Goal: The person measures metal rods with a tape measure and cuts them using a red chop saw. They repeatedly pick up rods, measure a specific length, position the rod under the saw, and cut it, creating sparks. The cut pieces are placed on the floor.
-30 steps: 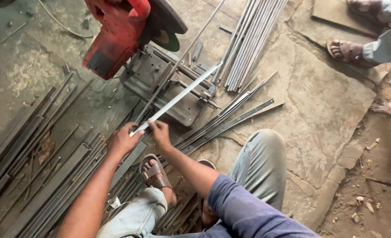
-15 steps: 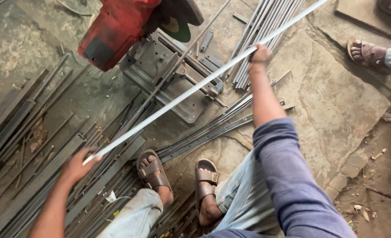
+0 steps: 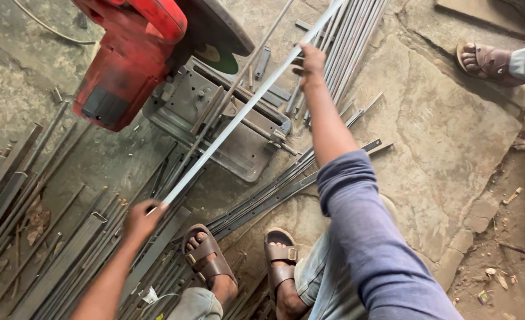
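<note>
A long pale metal strip (image 3: 238,115) runs diagonally over the steel base (image 3: 238,148) of a red chop saw (image 3: 126,59). My left hand (image 3: 139,218) grips its near end, low on the left. Further up the strip, beside a bundle of thin rods (image 3: 351,41), my right hand (image 3: 311,62) is stretched far forward and closed around it. The strip's far end leaves the frame at the top.
Flat dark steel bars and angle pieces (image 3: 49,249) lie spread over the floor on the left and under my sandalled feet (image 3: 215,261). Another person's sandalled foot (image 3: 487,62) rests on the stone floor at the top right. Dirt lies along the right edge.
My right hand has left the near end and slid far up the strip towards the rod bundle. My left hand keeps the near end, and the view has shifted closer to the saw.
</note>
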